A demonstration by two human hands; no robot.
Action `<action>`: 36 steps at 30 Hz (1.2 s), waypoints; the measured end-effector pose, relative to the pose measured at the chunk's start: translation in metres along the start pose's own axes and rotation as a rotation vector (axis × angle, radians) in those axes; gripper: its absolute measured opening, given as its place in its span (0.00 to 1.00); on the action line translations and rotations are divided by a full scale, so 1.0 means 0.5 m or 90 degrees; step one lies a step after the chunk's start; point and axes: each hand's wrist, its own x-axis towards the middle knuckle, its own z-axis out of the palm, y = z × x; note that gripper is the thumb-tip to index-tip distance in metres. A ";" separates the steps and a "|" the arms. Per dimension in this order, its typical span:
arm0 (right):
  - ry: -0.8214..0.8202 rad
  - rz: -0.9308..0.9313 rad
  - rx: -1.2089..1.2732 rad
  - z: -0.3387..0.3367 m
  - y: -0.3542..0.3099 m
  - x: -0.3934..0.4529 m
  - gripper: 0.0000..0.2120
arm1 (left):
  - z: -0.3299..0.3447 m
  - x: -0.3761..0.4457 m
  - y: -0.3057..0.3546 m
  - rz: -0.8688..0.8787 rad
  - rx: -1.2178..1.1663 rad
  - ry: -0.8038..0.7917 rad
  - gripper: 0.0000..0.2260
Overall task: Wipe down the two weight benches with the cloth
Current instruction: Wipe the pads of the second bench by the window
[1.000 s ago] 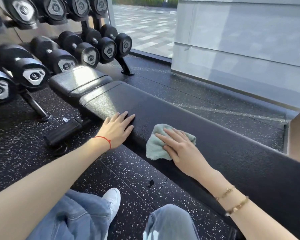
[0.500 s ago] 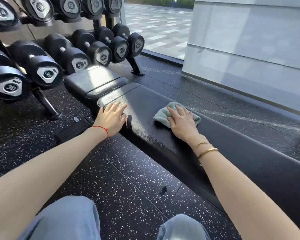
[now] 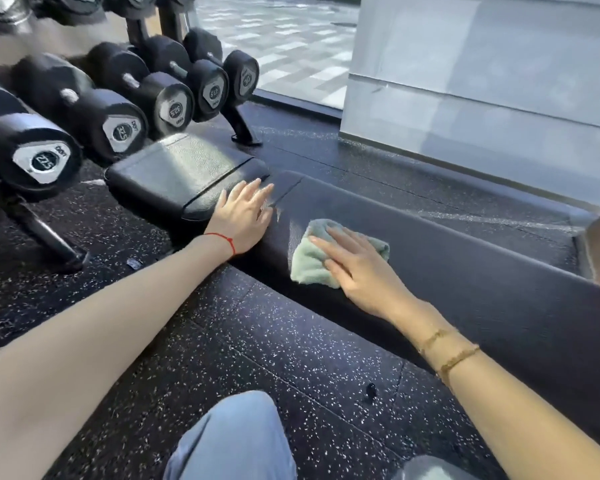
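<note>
A black padded weight bench (image 3: 465, 258) runs from the middle of the view to the right edge, with its shorter seat pad (image 3: 174, 171) at the left end. A pale green cloth (image 3: 309, 258) lies on the long pad near its front edge. My right hand (image 3: 357, 268) presses flat on the cloth with straight fingers. My left hand (image 3: 245, 216) rests flat on the bench where the two pads meet, fingers spread. Only one bench is in view.
A rack of black dumbbells (image 3: 118, 109) stands close behind and left of the seat pad, with its foot (image 3: 245, 133) on the speckled rubber floor (image 3: 257, 355). A white wall (image 3: 482, 98) and a window rise behind the bench. My knees in jeans (image 3: 232, 441) are below.
My right hand has drawn the cloth back from the far side of the pad toward its front edge. My left hand has shifted slightly left along the bench; the camera moved closer.
</note>
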 end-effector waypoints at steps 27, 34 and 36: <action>0.046 0.055 -0.018 -0.020 0.098 0.165 0.21 | 0.053 0.017 -0.033 0.028 -0.054 0.043 0.28; 0.022 -0.053 -0.006 0.026 0.044 0.258 0.21 | 0.047 0.015 -0.033 -0.030 -0.025 0.051 0.29; -0.016 -0.115 0.013 0.020 0.029 0.218 0.21 | 0.046 0.012 -0.031 -0.048 -0.005 0.052 0.28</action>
